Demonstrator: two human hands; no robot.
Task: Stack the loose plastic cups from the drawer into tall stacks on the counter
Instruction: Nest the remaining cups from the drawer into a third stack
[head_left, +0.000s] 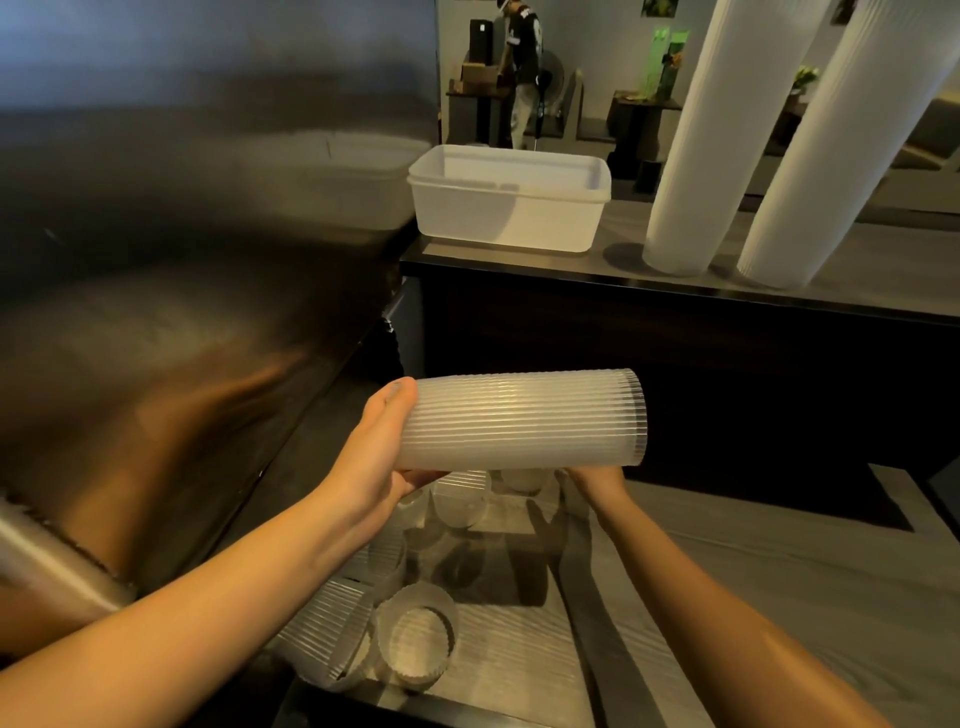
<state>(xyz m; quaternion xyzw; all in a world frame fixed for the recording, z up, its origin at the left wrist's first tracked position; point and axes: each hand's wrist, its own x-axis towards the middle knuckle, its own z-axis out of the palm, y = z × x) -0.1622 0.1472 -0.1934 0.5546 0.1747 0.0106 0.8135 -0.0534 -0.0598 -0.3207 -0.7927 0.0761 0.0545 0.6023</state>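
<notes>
— How is the ribbed cup stack (519, 415) being held?
— Its base is being cupped by the left hand (379, 447); the right hand (592, 480) is underneath, grip untellable.
— Advice?
— It is probably best being kept level and squeezed gently.

1. We take this for a drinks shop or café bar.
2. We see tall cup stacks (727, 130) on a counter (883, 249), a tub (498, 218) and a steel wall (182, 234).
3. Past the counter we see tables (644, 104) and a standing person (524, 67).
</notes>
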